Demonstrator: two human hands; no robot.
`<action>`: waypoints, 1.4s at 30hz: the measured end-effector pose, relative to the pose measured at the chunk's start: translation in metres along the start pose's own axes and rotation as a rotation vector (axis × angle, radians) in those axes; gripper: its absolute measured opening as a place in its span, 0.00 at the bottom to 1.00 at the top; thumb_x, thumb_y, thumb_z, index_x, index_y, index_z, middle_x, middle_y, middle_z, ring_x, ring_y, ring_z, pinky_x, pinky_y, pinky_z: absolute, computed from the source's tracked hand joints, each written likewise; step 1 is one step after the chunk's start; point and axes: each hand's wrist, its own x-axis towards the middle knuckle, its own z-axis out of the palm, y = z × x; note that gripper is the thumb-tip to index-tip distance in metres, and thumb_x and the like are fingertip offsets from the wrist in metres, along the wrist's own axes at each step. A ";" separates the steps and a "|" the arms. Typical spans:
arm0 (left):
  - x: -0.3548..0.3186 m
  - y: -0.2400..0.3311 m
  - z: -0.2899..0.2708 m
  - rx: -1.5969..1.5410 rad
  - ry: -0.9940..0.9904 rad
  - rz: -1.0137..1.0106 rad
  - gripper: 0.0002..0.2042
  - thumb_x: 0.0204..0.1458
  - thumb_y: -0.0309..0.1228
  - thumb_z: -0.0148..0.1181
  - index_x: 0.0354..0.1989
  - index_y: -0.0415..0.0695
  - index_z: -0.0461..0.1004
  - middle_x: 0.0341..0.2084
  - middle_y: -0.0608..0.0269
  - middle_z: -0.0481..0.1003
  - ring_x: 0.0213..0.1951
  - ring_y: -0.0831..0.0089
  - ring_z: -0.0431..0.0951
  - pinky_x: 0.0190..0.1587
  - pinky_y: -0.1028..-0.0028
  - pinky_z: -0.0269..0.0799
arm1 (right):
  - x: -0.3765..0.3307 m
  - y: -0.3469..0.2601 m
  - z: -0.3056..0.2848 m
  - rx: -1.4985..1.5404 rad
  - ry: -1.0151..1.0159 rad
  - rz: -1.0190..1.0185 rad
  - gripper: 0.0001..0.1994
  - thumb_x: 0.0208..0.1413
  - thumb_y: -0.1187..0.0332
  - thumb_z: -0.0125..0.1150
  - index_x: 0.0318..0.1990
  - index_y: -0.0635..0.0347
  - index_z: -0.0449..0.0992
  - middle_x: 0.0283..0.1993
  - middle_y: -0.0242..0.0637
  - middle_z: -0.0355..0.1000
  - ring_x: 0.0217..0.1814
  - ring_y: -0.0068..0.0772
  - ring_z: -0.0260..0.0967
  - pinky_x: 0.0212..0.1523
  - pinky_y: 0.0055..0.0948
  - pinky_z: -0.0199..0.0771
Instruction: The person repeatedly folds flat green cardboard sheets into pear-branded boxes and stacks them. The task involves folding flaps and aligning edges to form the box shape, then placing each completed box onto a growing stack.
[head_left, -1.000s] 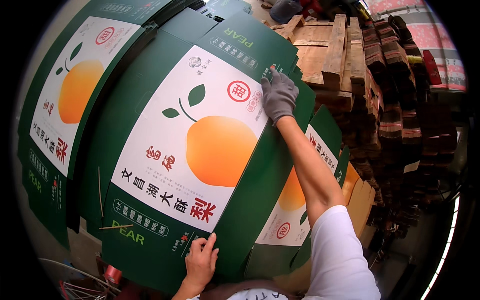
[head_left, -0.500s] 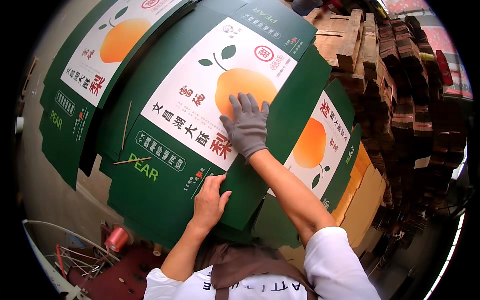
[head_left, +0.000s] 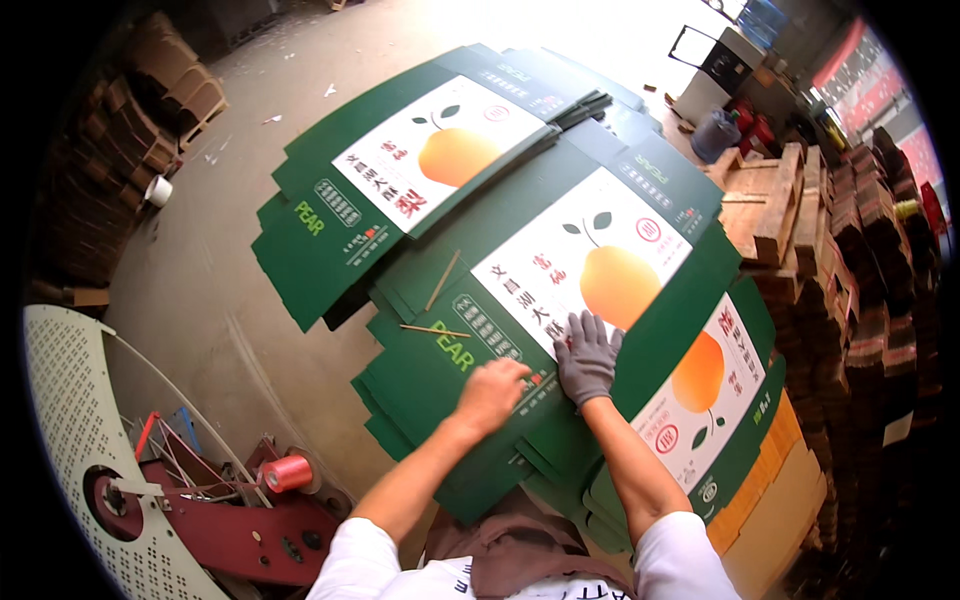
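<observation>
A flat green cardboard box blank [head_left: 548, 215] with a white panel and orange pear print lies before me on a stack of similar sheets. My right hand [head_left: 588, 362], in a grey glove, rests with fingers spread on the near corner of that white panel. To its left, my bare left hand [head_left: 490, 396] is over the green printed flap, fingers curled and slightly blurred. Whatever its fingertips may pinch is hidden. Two thin brown strips [head_left: 442, 281] lie on the blank beyond the left hand.
Another stack of green blanks [head_left: 345, 150] stands at far left. A red machine [head_left: 270, 530] with a pink thread spool [head_left: 287, 474] is at lower left. Wooden pallets [head_left: 765, 205] and bundled cardboard [head_left: 880, 290] line the right. Brown cardboard [head_left: 775, 505] lies at near right.
The view has swung, showing more floor and machine. My left hand has moved left across the printed flap and its fingers have curled. My gloved hand has slid nearer, off the pear's middle.
</observation>
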 end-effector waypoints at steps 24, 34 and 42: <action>-0.042 -0.096 -0.233 0.997 -0.177 0.133 0.23 0.46 0.25 0.56 0.53 0.28 0.69 0.45 0.46 0.75 0.44 0.62 0.78 0.36 0.75 0.79 | 0.126 -0.142 -0.032 1.324 -0.096 0.626 0.32 0.58 0.45 0.58 0.60 0.62 0.67 0.53 0.50 0.72 0.49 0.46 0.74 0.49 0.40 0.73; -0.138 0.048 -0.128 0.834 -0.207 0.602 0.13 0.48 0.28 0.54 0.38 0.30 0.74 0.24 0.55 0.72 0.25 0.69 0.76 0.22 0.79 0.73 | -0.005 -0.041 -0.030 1.644 0.385 0.730 0.15 0.62 0.71 0.54 0.53 0.72 0.71 0.49 0.44 0.75 0.47 0.34 0.75 0.48 0.30 0.75; -0.097 0.060 -0.058 0.777 -0.284 0.628 0.09 0.50 0.28 0.54 0.35 0.35 0.73 0.26 0.52 0.75 0.29 0.62 0.81 0.27 0.75 0.78 | -0.023 0.060 -0.008 1.583 0.456 0.777 0.15 0.57 0.68 0.57 0.43 0.76 0.73 0.41 0.50 0.77 0.38 0.40 0.77 0.38 0.36 0.77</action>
